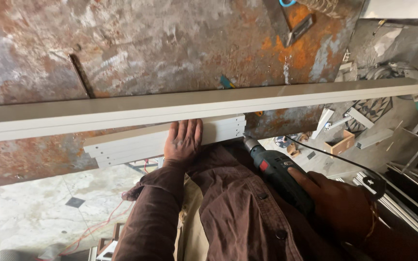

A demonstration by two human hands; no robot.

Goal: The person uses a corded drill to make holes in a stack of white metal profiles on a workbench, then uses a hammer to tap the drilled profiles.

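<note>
Rusty steel worktable (122, 48) filling upper left of frame. Long white aluminium profile (209, 104) lying across frame. Left hand (184, 140), centre, pressing flat, fingers spread, on short stacked white profile pieces (122, 145) at table edge, gripping nothing. Right hand (337, 203), lower right, clenching corded electric drill (276, 171), bit aiming at stack end. Drilling step seemingly underway; steady square pressure needed.

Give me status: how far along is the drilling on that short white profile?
Done: the short white profile lies against the long white bar on the rusty table. In hand: the left hand presses it flat; the right hand aims the drill, tip at the profile's end. Left: no finished hole is visible, so the drilling itself seems pending.
</note>
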